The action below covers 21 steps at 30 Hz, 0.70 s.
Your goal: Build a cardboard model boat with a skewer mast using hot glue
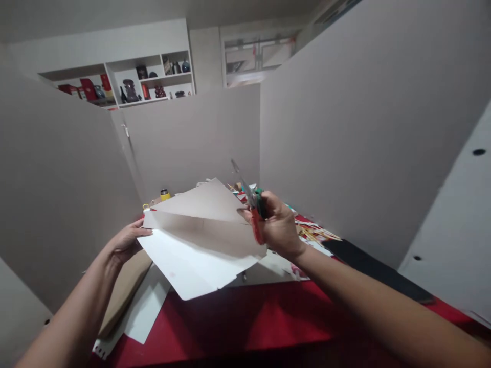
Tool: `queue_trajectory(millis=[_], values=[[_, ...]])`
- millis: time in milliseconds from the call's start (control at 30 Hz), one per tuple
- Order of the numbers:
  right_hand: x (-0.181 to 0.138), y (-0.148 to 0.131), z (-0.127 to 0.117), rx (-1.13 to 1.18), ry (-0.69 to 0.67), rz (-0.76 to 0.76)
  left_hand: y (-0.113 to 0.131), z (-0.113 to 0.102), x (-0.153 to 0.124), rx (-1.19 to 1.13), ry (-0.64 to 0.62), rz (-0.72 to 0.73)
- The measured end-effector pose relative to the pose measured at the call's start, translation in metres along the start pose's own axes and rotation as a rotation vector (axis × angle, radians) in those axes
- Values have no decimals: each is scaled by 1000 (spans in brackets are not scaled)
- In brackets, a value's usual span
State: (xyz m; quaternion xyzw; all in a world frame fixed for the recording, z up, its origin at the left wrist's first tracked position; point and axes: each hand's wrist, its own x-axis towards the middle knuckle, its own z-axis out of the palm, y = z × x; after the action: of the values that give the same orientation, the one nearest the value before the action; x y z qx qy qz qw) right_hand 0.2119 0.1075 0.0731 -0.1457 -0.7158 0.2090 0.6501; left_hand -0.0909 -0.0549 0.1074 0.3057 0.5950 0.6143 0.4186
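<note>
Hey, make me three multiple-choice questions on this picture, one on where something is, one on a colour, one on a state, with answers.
1. Where is the small yellow-capped bottle?
A. behind the folded card sheet, near the grey partition
B. in the left hand
C. on the wall shelf

2. What colour is the table cover?
A. blue
B. red
C. yellow

3. How is the right hand?
A. flat on the table
B. empty and open
C. closed round scissors

Answers:
1 A, its cap shows just past the sheet's far edge.
2 B, red shows beneath the sheets.
3 C, the fingers wrap the handles and the blades point up.
</note>
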Motion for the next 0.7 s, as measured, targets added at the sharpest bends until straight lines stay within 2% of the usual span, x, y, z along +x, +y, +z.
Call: queue_trajectory(millis=[267, 467, 600, 700], values=[[-4, -5, -2, 54, -93, -133, 15, -6, 11, 317, -39, -83], [-11, 2, -4, 8, -82, -392, 12, 1, 16, 397, 49, -63], [-13, 13, -4, 3, -86, -387, 1, 7, 22, 390, 144, 2], [-13, 24, -4, -11, -57, -300, -6, 13, 24, 348, 190, 57]])
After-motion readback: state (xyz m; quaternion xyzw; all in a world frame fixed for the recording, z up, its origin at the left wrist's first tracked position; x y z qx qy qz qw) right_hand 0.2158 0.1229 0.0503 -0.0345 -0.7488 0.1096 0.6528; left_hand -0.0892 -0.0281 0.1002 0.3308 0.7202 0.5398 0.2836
